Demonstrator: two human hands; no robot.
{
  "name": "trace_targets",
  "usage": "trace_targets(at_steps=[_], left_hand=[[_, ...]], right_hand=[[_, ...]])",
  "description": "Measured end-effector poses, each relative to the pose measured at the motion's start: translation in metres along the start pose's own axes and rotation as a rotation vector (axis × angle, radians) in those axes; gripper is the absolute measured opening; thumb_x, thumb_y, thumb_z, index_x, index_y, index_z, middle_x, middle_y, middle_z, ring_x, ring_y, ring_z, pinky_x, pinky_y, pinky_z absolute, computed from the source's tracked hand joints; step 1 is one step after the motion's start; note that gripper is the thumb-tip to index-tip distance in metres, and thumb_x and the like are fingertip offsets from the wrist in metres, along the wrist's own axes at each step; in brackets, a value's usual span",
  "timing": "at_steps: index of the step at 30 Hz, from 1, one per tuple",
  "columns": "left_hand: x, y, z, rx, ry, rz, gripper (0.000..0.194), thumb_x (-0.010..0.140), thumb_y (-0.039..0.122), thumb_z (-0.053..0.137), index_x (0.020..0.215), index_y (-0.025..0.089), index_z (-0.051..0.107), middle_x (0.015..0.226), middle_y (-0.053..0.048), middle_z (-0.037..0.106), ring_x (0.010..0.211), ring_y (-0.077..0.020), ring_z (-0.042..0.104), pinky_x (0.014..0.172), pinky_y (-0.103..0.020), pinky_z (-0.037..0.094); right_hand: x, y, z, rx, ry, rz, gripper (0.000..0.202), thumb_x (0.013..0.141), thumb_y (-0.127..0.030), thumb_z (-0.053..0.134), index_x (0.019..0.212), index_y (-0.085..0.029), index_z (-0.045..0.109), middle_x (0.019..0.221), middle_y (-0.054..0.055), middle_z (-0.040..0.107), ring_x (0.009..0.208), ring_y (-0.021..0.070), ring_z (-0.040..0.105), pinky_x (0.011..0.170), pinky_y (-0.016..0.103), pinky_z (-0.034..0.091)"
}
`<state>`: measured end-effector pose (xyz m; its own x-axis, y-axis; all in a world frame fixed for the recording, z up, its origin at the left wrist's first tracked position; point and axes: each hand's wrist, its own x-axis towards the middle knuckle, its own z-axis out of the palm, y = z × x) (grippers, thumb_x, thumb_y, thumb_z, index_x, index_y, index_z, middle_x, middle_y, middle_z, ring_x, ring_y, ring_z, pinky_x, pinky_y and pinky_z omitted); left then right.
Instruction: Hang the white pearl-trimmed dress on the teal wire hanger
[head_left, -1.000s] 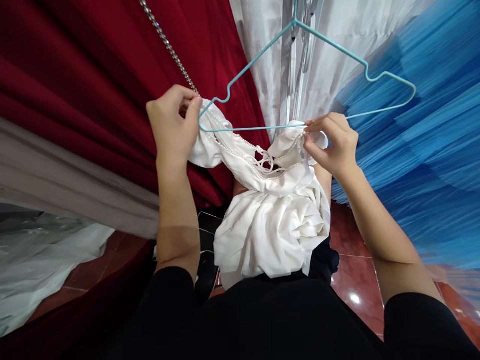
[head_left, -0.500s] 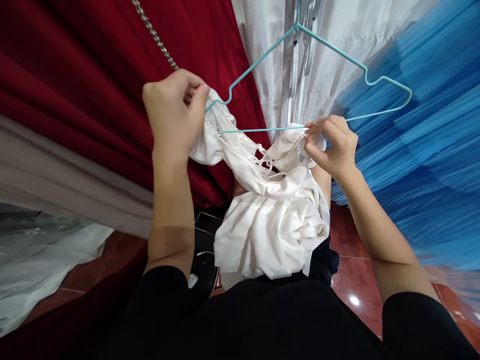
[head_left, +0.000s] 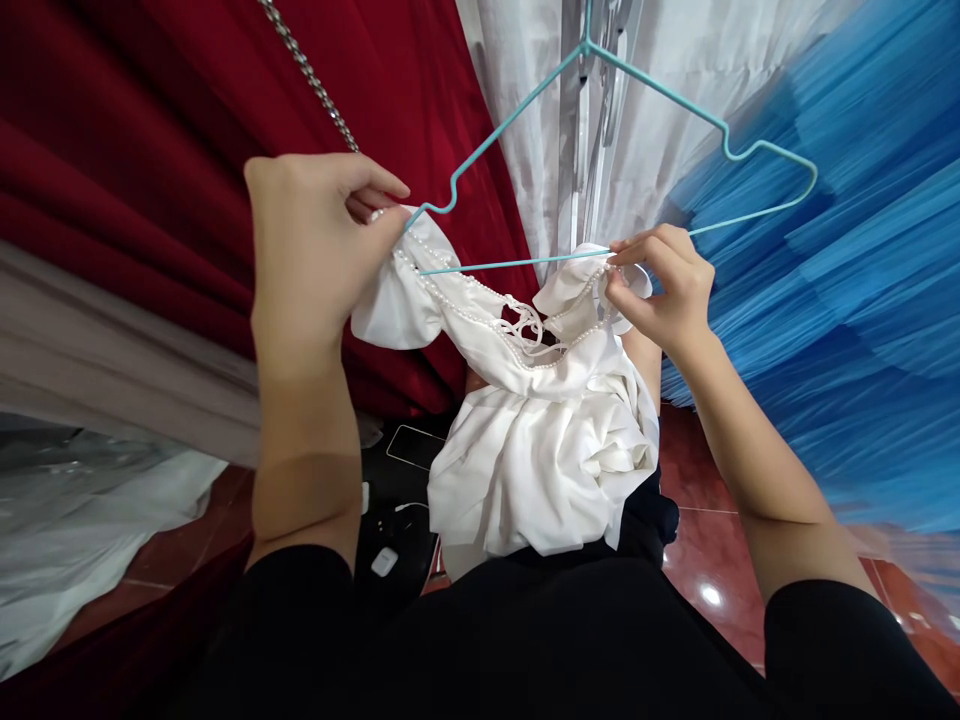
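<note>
A white dress point(head_left: 525, 450) with pearl-like beaded trim and lacing at the neckline lies bunched over my lap. Its puffed left sleeve point(head_left: 397, 300) is over the left end of a light-blue hanger point(head_left: 517, 110). My left hand point(head_left: 322, 230) has its thumb on this sleeve's beaded edge, the other fingers curled behind; the index finger sticks out, apart from the thumb. Between thumb and fingers, my right hand point(head_left: 660, 285) pinches the beaded edge of the other sleeve by the hanger's lower bar. The hanger's right end is bare.
Red drapery point(head_left: 405, 90) hangs on the left with a beaded chain point(head_left: 307, 65) before it. Blue tulle point(head_left: 847, 320) hangs on the right, white curtains point(head_left: 517, 90) behind. A black seat-like surface point(head_left: 401, 500) holds a small white case point(head_left: 384, 562). The floor point(head_left: 705, 540) is red tile.
My left hand has moved left and slightly down, its index finger lifting from the thumb, and the left sleeve has stretched outward. The hanger has shifted slightly left. My right hand barely moved.
</note>
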<state>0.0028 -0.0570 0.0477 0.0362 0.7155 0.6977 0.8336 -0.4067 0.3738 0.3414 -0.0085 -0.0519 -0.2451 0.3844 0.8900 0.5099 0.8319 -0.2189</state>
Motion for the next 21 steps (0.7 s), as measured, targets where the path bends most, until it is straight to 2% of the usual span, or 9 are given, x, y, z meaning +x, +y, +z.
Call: trace_targets(at_steps=[3, 6, 10, 12, 13, 16, 18, 19, 21], left_hand=[[0.004, 0.011, -0.010, -0.026, -0.023, 0.027, 0.026, 0.086, 0.016, 0.077, 0.108, 0.027, 0.086, 0.094, 0.003, 0.082, 0.088, -0.0213, 0.077, 0.084, -0.038, 0.064], [0.015, 0.024, -0.006, -0.046, 0.060, 0.076, 0.025, 0.087, 0.010, 0.076, 0.106, 0.023, 0.084, 0.093, 0.003, 0.080, 0.088, -0.0185, 0.076, 0.080, -0.033, 0.062], [0.033, 0.023, 0.019, -0.093, 0.066, 0.075, 0.024, 0.084, 0.003, 0.081, 0.099, 0.021, 0.080, 0.091, 0.004, 0.078, 0.086, -0.0176, 0.074, 0.080, -0.032, 0.059], [0.036, 0.013, 0.033, -0.073, 0.015, 0.037, 0.006, 0.096, 0.013, 0.079, 0.097, 0.020, 0.079, 0.091, 0.001, 0.077, 0.087, -0.0175, 0.071, 0.084, -0.034, 0.056], [0.036, 0.008, 0.040, -0.065, 0.030, 0.045, 0.007, 0.103, 0.020, 0.075, 0.097, 0.018, 0.078, 0.091, -0.001, 0.076, 0.088, -0.0177, 0.069, 0.085, -0.035, 0.055], [0.025, 0.003, 0.057, -0.119, 0.259, 0.193, 0.033, 0.114, 0.039, 0.058, 0.099, 0.017, 0.077, 0.094, -0.005, 0.075, 0.093, -0.0194, 0.067, 0.085, -0.035, 0.052], [0.013, 0.013, 0.069, -0.192, 0.349, 0.310, 0.040, 0.115, 0.049, 0.053, 0.101, 0.020, 0.076, 0.099, -0.006, 0.076, 0.096, -0.0208, 0.068, 0.087, -0.036, 0.053], [0.006, 0.020, 0.075, -0.215, 0.313, 0.350, 0.037, 0.115, 0.049, 0.053, 0.103, 0.022, 0.076, 0.102, -0.006, 0.077, 0.099, -0.0214, 0.070, 0.090, -0.036, 0.055], [-0.007, 0.036, 0.091, -0.269, 0.123, 0.376, 0.025, 0.114, 0.039, 0.054, 0.110, 0.025, 0.074, 0.111, -0.005, 0.077, 0.107, -0.0222, 0.072, 0.098, -0.037, 0.056]], right_hand=[[0.000, -0.002, 0.003, 0.002, -0.003, 0.022, 0.003, 0.094, -0.028, 0.063, 0.092, -0.028, 0.065, 0.097, 0.000, 0.077, 0.098, 0.0241, 0.077, 0.094, 0.048, 0.059], [0.001, -0.006, 0.004, 0.007, 0.020, 0.016, 0.004, 0.094, -0.027, 0.063, 0.091, -0.028, 0.066, 0.096, -0.001, 0.078, 0.095, 0.0229, 0.078, 0.092, 0.047, 0.060], [0.002, -0.007, 0.001, 0.016, 0.045, -0.033, 0.004, 0.094, -0.025, 0.064, 0.093, -0.029, 0.065, 0.095, -0.002, 0.079, 0.093, 0.0218, 0.078, 0.089, 0.045, 0.060], [0.000, -0.004, -0.001, -0.022, 0.030, -0.071, 0.004, 0.093, -0.025, 0.065, 0.095, -0.029, 0.065, 0.097, -0.002, 0.079, 0.094, 0.0224, 0.078, 0.088, 0.045, 0.060], [0.000, -0.003, -0.002, -0.047, 0.019, -0.085, 0.005, 0.092, -0.025, 0.065, 0.096, -0.029, 0.065, 0.098, -0.001, 0.079, 0.094, 0.0228, 0.078, 0.087, 0.045, 0.060], [-0.002, -0.003, -0.001, -0.100, -0.003, -0.087, 0.006, 0.092, -0.024, 0.064, 0.095, -0.029, 0.064, 0.100, -0.001, 0.079, 0.096, 0.0234, 0.078, 0.088, 0.045, 0.059], [-0.003, -0.005, 0.001, -0.115, 0.011, -0.063, 0.006, 0.092, -0.024, 0.063, 0.094, -0.029, 0.063, 0.100, -0.001, 0.079, 0.095, 0.0228, 0.078, 0.087, 0.045, 0.059], [-0.002, -0.006, 0.003, -0.115, 0.025, -0.054, 0.006, 0.092, -0.023, 0.063, 0.093, -0.029, 0.063, 0.099, -0.002, 0.079, 0.094, 0.0225, 0.078, 0.087, 0.045, 0.058], [-0.002, -0.007, 0.006, -0.111, 0.048, -0.044, 0.005, 0.093, -0.024, 0.062, 0.093, -0.029, 0.062, 0.098, -0.002, 0.079, 0.093, 0.0222, 0.077, 0.085, 0.044, 0.058]])
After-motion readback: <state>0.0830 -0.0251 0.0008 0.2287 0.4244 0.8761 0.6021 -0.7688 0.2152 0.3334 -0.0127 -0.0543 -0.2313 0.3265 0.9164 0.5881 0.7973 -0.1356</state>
